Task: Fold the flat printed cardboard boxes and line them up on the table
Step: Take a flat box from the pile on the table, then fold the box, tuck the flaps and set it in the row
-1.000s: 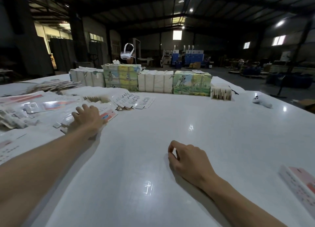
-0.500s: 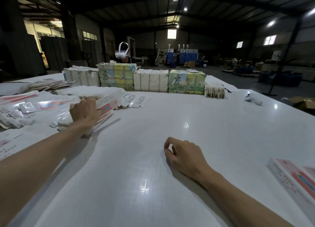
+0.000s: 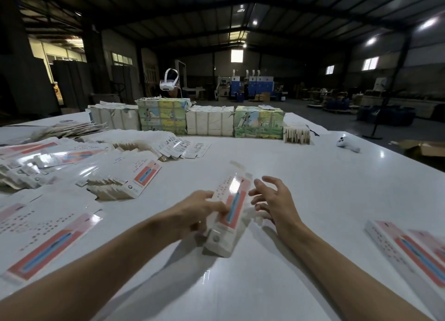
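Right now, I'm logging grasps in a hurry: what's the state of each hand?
Left hand: closed, holding the box.
Right hand: open, fingers spread beside the box, holding nothing.

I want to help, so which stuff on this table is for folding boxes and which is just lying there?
For the job: flat printed box held by the left hand; right hand, open beside it; piles of flat boxes; folded boxes at the right.
Just lying about: white headset; white controller; wrapped bundles; brown carton.
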The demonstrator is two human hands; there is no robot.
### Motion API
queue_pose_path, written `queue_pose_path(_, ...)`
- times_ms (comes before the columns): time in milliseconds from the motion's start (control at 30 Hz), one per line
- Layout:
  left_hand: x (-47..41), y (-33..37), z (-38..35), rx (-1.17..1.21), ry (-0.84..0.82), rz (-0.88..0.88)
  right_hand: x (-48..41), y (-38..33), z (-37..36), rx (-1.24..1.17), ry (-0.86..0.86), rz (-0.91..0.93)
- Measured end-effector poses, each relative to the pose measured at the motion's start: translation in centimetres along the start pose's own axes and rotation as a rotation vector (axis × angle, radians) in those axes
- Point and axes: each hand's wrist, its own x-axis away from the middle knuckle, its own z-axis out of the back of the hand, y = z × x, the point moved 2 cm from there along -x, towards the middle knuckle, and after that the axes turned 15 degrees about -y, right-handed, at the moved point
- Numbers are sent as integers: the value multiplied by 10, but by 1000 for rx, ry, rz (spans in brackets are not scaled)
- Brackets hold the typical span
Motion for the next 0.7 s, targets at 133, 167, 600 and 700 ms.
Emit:
queue_pose_path(133,-2,4,-25,76,-157,25,-2,6,3,46,-9,-20)
queue_pose_path(167,-4,6,-27,100,-190,13,-2,6,1,40,-21,-18)
queue_pose_path(600,-31,-9,-33,161,-97,-115,7,-10,-7,676,-11,236)
queue_pose_path(700,-28,-8,-34,207,-91,-163,5,-13,-9,840,-36,239)
